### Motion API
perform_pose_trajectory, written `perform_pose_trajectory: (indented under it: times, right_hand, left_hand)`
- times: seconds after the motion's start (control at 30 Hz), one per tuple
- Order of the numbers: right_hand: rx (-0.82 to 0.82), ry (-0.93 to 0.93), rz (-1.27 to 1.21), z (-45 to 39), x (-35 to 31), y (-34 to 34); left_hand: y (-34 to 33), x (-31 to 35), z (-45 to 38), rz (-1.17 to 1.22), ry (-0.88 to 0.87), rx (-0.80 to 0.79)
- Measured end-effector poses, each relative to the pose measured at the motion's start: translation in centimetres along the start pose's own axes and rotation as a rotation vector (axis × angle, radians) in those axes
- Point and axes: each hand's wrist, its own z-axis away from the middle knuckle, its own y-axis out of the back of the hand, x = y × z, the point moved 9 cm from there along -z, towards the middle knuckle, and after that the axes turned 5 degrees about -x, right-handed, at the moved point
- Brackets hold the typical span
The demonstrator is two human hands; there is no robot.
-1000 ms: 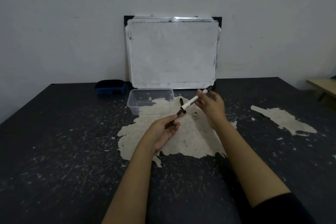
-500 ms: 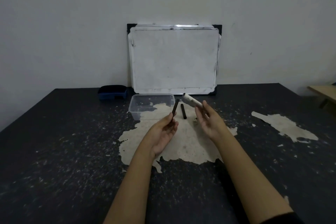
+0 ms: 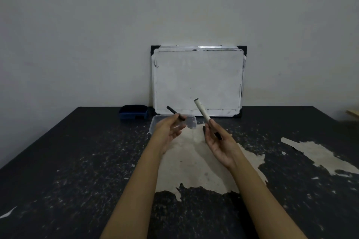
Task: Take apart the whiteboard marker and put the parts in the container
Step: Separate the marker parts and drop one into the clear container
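My left hand (image 3: pixel 169 131) pinches a thin black ink core (image 3: pixel 174 113) between thumb and fingers, raised over the clear plastic container (image 3: pixel 191 122). My right hand (image 3: pixel 219 144) grips the white marker barrel (image 3: pixel 202 110), its open end tilted up and to the left in front of the whiteboard. A dark marker part (image 3: pixel 204 129) lies on the table between my hands, partly hidden by my right fingers. The container is largely covered by my left hand.
A whiteboard (image 3: pixel 198 80) leans on the wall at the table's back edge. A dark blue eraser (image 3: pixel 134 113) sits left of the container. The black table (image 3: pixel 77 170) has large peeled pale patches, one under my arms. A wooden edge (image 3: pixel 353 113) shows far right.
The black core came out of the white barrel. My left hand carried it up and left over the container; my right hand tipped the barrel upright. The view has also tilted upward.
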Motion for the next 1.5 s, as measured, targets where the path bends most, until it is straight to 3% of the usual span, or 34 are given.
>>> perform_pose_trajectory:
  times: [0.13,0.3,0.43,0.6,1.03,1.23,1.37,1.5]
  right_hand:
    - [-0.018,0.019,-0.014,-0.4,0.5,-0.8]
    - [0.001,0.016,-0.007,-0.8,1.2,0.1]
    - [0.054,-0.007,0.114,-1.2,1.7,1.4]
    - [0.066,-0.003,0.172,-1.5,1.8,2.2]
    - [0.025,-0.03,0.227,-1.8,2.1,1.6]
    - [0.038,-0.023,0.225,-1.7,1.9,1.9]
    - [0.024,-0.009,0.219,-1.6,1.7,1.8]
    - [0.016,-0.009,0.2,-1.6,1.7,1.6]
  left_hand:
    - [1.9,2.2,-1.9,-0.232,0.037,0.132]
    - [3.6,2.8,-5.1,-0.783,0.153,0.222]
    - [4.2,1.7,-6.8,-1.143,0.292,0.19]
    - [4.0,0.7,-8.1,-1.371,0.4,0.134]
    - [4.7,-0.2,-7.7,-1.384,0.488,0.277]
    - [4.2,-0.3,-6.8,-1.427,0.546,0.246]
    - [3.9,0.0,-6.5,-1.421,0.507,0.268]
    - [3.6,1.1,-6.2,-1.369,0.356,0.298]
